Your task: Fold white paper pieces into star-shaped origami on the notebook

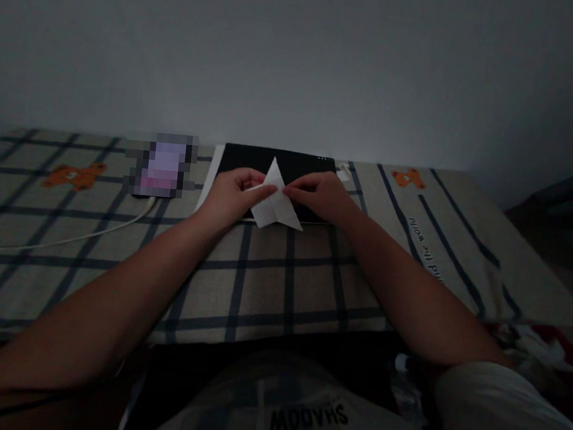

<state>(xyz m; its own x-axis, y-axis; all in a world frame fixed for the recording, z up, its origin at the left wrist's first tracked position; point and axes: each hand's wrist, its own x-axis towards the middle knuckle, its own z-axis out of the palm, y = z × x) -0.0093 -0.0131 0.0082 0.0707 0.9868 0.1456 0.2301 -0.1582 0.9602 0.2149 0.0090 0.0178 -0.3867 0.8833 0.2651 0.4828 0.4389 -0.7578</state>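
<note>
both hands point(233, 193) point(321, 194) on folded white paper point(277, 204) over dark tablet point(241, 157)

I read this as a dim room at home: the counter point(311, 277) wears a checked cloth with little orange bears point(74, 175) at 10 o'clock, a white charging cable point(89, 232) trails left, plain wall point(300, 55) at 12.

The folded paper point(276, 204) is white; the slab point(251, 158) beneath it is black; the cloth point(286, 275) is beige, checked with dark blue lines and dotted with orange bears; the cable point(89, 231) is white.
</note>
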